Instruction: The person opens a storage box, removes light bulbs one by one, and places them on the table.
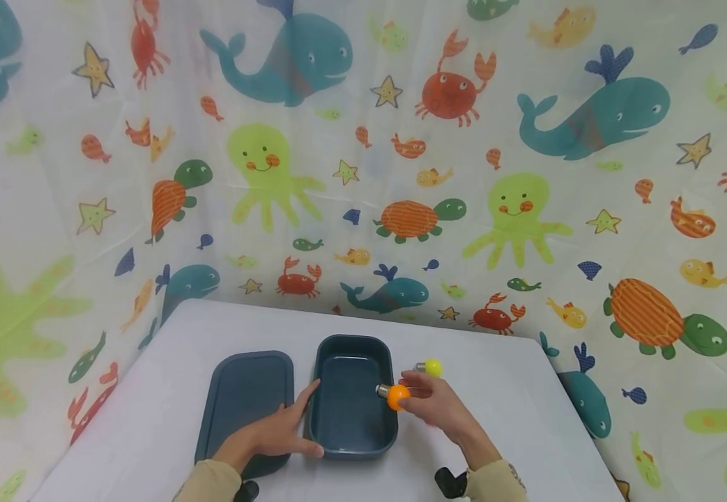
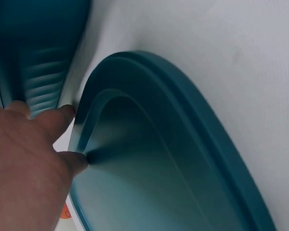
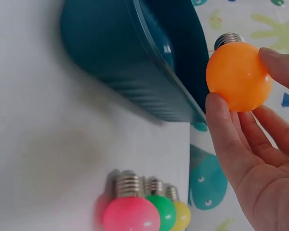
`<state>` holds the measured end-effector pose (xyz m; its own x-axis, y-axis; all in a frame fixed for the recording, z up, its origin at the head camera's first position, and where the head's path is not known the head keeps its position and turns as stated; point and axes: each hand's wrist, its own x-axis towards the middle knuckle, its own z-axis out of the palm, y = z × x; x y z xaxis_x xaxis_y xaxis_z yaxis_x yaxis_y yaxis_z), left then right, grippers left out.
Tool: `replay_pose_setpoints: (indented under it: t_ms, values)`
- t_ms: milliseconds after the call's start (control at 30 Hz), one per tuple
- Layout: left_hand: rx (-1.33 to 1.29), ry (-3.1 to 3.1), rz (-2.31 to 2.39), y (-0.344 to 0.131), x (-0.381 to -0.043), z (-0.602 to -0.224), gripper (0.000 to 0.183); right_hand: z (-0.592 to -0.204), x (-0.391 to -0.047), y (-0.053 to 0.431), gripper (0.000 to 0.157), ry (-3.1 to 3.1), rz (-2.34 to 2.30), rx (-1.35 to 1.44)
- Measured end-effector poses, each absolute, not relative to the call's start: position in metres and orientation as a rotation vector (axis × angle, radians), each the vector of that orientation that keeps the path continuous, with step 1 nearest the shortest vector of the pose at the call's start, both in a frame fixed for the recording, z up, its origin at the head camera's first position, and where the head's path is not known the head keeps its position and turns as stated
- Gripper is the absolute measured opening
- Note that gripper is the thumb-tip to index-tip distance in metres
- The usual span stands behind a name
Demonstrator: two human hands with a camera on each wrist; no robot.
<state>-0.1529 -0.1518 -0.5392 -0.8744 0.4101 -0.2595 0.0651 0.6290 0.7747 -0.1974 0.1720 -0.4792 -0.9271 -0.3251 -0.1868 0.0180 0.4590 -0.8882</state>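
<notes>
An orange light bulb (image 3: 238,77) is pinched between the thumb and fingers of my right hand (image 1: 435,404). Its metal screw base points left, over the right rim of a dark teal box (image 1: 352,454) that has no lid on it. My left hand (image 1: 278,431) is spread along the box's left side, the fingers fairly straight and the thumb near the front left corner. Right of the box lie a pink bulb (image 3: 131,214), a green bulb (image 3: 162,211) and a yellow bulb (image 1: 433,368), mostly behind my right hand in the head view.
The flat teal lid (image 1: 253,387) lies on the white table (image 1: 482,376) to the left of the box, partly under my left hand and wrist. Behind the table hangs a curtain (image 1: 363,195) printed with sea animals.
</notes>
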Motion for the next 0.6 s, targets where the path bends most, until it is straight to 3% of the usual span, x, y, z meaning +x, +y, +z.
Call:
replay_pose_setpoints:
  t_ms: [600]
  values:
    - [0.359, 2.433, 1.133, -0.150, -0.155, -0.537, 0.124, -0.487, -0.186, 0.211, 0.060, 2.430, -1.530, -0.108]
